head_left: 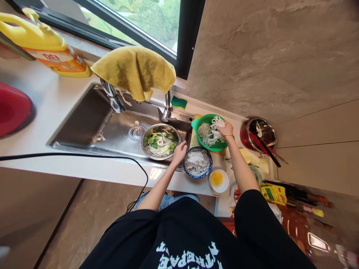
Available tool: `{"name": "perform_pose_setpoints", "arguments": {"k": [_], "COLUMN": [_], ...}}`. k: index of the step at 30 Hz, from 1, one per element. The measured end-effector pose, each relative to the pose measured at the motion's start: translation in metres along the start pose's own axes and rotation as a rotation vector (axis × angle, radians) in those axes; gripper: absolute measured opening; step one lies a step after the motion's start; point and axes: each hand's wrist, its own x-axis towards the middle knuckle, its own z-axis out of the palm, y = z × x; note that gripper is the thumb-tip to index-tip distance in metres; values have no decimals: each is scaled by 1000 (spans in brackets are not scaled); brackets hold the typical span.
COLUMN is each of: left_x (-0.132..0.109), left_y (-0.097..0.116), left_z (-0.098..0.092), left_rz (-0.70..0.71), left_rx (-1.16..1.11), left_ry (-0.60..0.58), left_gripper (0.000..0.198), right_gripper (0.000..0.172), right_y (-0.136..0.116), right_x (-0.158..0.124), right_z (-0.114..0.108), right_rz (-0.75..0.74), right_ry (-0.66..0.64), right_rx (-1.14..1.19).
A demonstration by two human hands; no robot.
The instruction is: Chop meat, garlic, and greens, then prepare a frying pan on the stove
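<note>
My right hand (225,129) is closed on a loose bunch of white, noodle-like strands (217,122) at the right side of a green colander (198,123). More pale strands lie inside the colander. My left hand (180,152) holds nothing, its fingers loosely bent, between a steel bowl (143,146) and a blue-patterned bowl (210,169). Whether it touches the patterned bowl's rim, I cannot tell. White noodles (197,161) fill the patterned bowl. Green leaves and thin pale stems (161,144) lie in the steel bowl, which stands in the sink (81,127).
A small white dish (226,183) with yellow liquid sits near the counter's front edge. Right of the colander stands a red-sided pot (245,136) with utensils. A yellow cloth (134,71) drapes over the tap (113,99). A black cable (84,154) crosses the counter's left part.
</note>
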Motion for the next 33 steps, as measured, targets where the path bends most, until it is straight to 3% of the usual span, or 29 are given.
{"name": "perform_pose_setpoints", "arguments": {"k": [14,18,23,28,33], "left_x": [-17,-23,-23,-21,-24], "left_y": [-4,-1,15,35,42], "left_z": [-6,-10,-10,-5,5], "left_rz": [11,-14,59,41,-75], "left_rx": [-61,-122,-350,-533,-522], "left_ry": [-51,-30,2,-168,-267], "left_gripper": [41,39,41,51,64], "right_gripper": [24,22,22,24,25], "right_y": [-45,-57,-71,-72,-49], "right_x": [-10,-28,-66,-115,-156], "right_z": [-71,-87,-102,-87,-30], "right_rz": [-174,-256,-333,-281,-195], "right_ry": [124,118,91,57,-31], "right_rx": [117,166,232,251,241]}}
